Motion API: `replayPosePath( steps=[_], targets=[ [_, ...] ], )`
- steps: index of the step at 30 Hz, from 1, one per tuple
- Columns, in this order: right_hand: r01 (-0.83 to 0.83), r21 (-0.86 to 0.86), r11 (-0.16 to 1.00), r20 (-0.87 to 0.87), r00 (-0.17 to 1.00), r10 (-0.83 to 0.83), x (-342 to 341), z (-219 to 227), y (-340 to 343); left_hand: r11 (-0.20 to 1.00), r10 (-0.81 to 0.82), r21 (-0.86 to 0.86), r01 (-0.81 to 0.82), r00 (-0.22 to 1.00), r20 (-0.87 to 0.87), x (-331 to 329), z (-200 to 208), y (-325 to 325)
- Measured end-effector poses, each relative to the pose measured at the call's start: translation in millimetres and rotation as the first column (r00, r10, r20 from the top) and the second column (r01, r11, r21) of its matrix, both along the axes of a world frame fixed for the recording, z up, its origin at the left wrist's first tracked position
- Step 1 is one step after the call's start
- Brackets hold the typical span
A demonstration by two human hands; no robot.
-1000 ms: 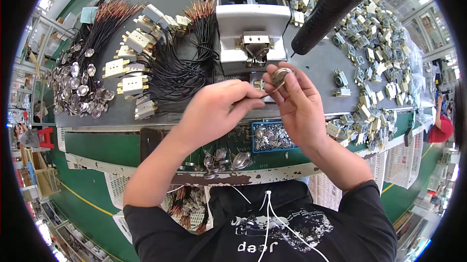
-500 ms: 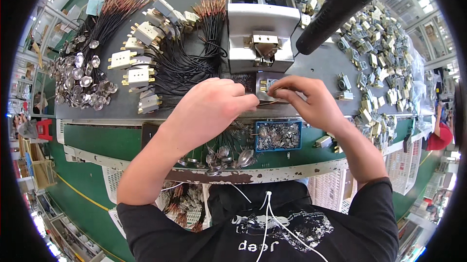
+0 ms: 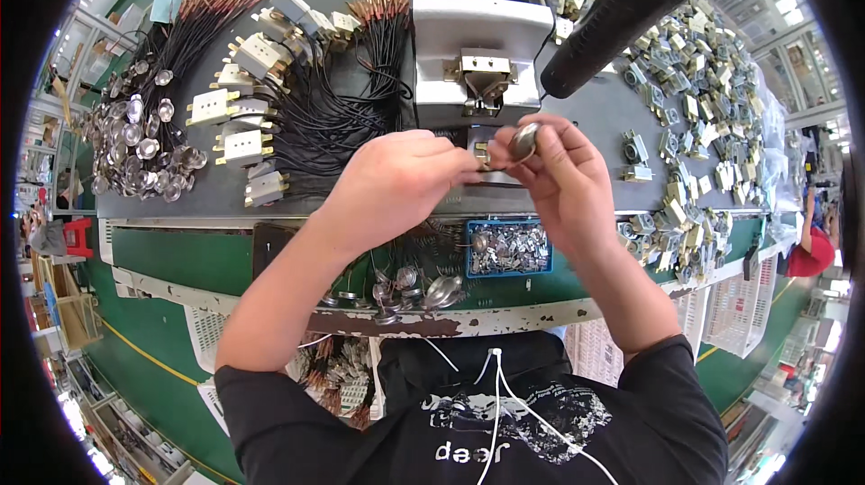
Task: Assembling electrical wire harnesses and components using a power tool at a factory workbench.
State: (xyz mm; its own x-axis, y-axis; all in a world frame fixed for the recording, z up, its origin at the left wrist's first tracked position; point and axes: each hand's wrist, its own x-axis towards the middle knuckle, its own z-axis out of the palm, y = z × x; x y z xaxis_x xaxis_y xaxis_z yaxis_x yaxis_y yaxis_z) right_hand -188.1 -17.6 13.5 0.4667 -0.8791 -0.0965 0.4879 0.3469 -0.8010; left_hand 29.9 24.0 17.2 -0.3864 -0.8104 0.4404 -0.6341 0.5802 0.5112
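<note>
Right fingers [image 3: 557, 150] grasp 1 metal disc [image 3: 524, 142] — left fingers [image 3: 453, 163], cannot tell — bench's front edge [image 3: 207, 217] near, bare bench [image 3: 626, 198] rightward.

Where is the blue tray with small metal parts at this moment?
In the head view, the blue tray sits slightly right of centre, between the round metal pieces on its left and the right forearm.

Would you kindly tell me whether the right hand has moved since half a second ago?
Yes: the right hand has turned more palm-up, its fingertips now nearer in the picture to the silver machine's lower edge.
</note>
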Motion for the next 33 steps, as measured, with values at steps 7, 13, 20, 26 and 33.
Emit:
replayPosePath(
  steps=[7,13,20,26,33],
  targets=[
    [-0.747,-0.173,0.642,-0.842,0.450,0.297,-17,32,-41,0.996,-0.044,-0.056,0.070,0.923,0.382,6,19,3],
    [-0.543,-0.171,0.822,-0.753,0.610,0.246,-30,31,-12,1.000,0.023,0.005,-0.024,0.972,0.236,-7,13,11],
    [-0.689,-0.411,0.597,-0.775,0.609,0.170,-29,14,-20,1.000,0.012,0.019,-0.019,0.948,0.317,-12,13,9],
    [-0.550,-0.184,0.814,-0.719,0.641,0.270,-35,12,-6,1.000,0.015,0.001,-0.016,0.953,0.303,-14,13,9],
    [-0.499,-0.566,0.656,-0.798,0.532,-0.284,-60,-29,1,0.974,-0.190,0.178,0.144,0.941,0.281,-9,18,12]
  ],
)
